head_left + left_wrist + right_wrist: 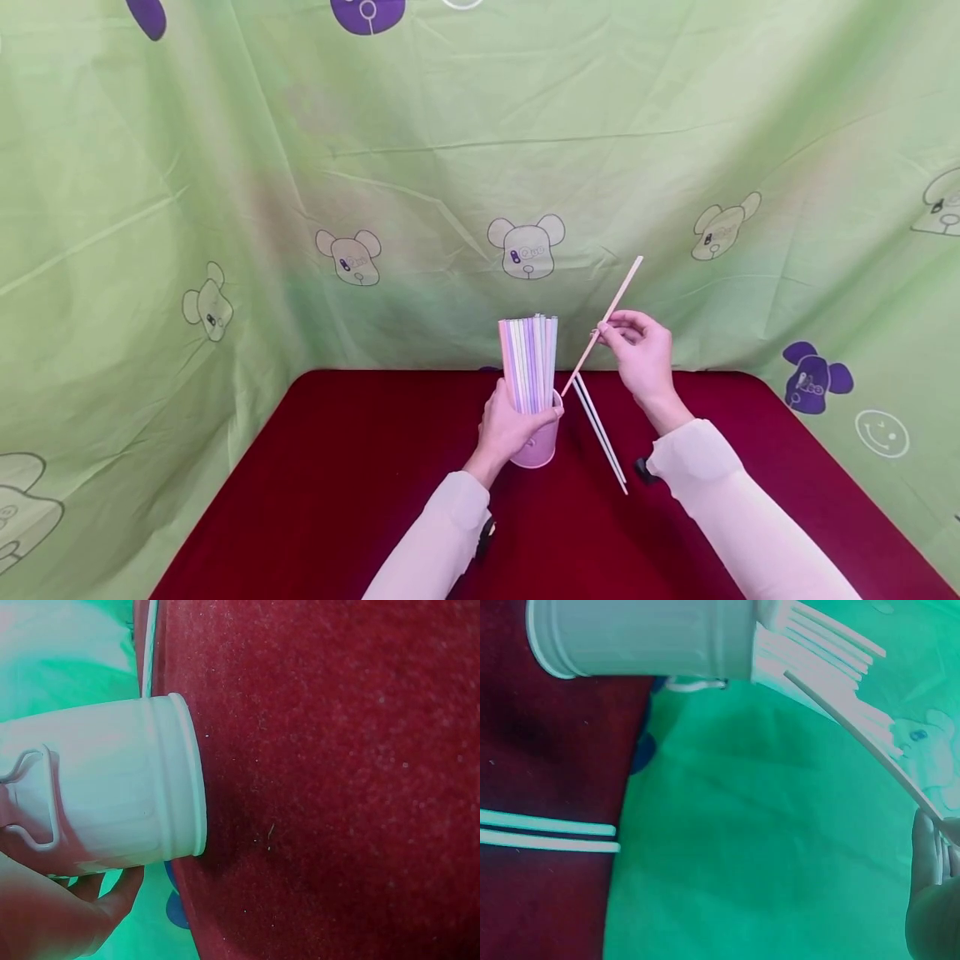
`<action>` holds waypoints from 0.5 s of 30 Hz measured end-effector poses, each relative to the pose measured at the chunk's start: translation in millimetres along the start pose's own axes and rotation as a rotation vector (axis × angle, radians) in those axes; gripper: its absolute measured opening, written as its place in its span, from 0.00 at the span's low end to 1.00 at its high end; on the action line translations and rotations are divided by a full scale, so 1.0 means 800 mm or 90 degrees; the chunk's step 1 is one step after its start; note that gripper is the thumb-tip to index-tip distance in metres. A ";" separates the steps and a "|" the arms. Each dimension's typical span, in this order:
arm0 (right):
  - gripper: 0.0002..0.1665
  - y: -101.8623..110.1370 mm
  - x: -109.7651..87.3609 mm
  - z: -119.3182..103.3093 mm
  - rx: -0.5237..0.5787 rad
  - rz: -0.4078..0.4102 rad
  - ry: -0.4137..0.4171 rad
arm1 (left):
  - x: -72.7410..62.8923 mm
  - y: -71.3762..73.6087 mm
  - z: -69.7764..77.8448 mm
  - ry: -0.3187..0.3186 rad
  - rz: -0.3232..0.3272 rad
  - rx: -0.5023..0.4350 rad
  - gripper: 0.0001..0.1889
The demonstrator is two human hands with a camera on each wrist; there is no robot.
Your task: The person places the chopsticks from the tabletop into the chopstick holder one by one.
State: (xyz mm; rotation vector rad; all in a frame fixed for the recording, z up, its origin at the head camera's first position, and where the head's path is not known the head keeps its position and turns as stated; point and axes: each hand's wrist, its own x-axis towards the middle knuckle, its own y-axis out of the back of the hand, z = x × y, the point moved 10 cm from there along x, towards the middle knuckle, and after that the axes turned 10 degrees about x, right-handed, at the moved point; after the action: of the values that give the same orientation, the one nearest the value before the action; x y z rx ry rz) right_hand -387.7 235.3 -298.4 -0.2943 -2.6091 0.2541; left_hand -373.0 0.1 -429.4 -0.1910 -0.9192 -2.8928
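A pink bucket-like cup (536, 448) stands on the red table, packed with several pastel straws (531, 358) in orange, purple, white and blue. My left hand (510, 423) grips the cup near its rim, thumb across the front; in the left wrist view its fingers (120, 896) wrap the side by a small wire handle (51, 799). Between thumb and fingers my right hand (643, 354) pinches one orange straw (617, 293), slanted, its lower end near the cup's rim. The right wrist view shows this straw (862, 739) before the bunch. Two pale straws (600, 429) lie to the cup's right.
The red tabletop (360, 483) spreads to both sides of the cup. A green curtain (435, 167) with printed bear heads hangs behind and beside the table. Dark wrist straps (645, 470) show at the sleeves.
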 end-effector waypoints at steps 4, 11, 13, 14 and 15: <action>0.14 -0.010 -0.006 0.017 -0.063 -0.035 -0.015 | 0.001 -0.001 -0.001 0.000 -0.001 -0.006 0.42; 0.13 -0.032 -0.025 0.042 -0.162 -0.129 -0.019 | 0.000 -0.004 -0.002 0.002 -0.004 -0.009 0.43; 0.12 -0.035 -0.030 0.047 -0.181 -0.141 -0.014 | 0.001 -0.003 -0.002 0.001 -0.002 -0.006 0.43; 0.12 -0.036 -0.032 0.050 -0.183 -0.147 -0.014 | 0.001 -0.003 -0.002 0.001 -0.002 -0.004 0.43; 0.12 -0.038 -0.035 0.053 -0.185 -0.153 -0.014 | 0.002 -0.002 -0.002 0.001 -0.001 -0.003 0.43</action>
State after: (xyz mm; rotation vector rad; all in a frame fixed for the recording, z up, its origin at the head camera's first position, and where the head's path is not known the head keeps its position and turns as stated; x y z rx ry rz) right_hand -390.1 193.8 -340.3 -0.0745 -2.6692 -0.2079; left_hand -374.9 0.7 -431.1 -0.1893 -0.9121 -2.8973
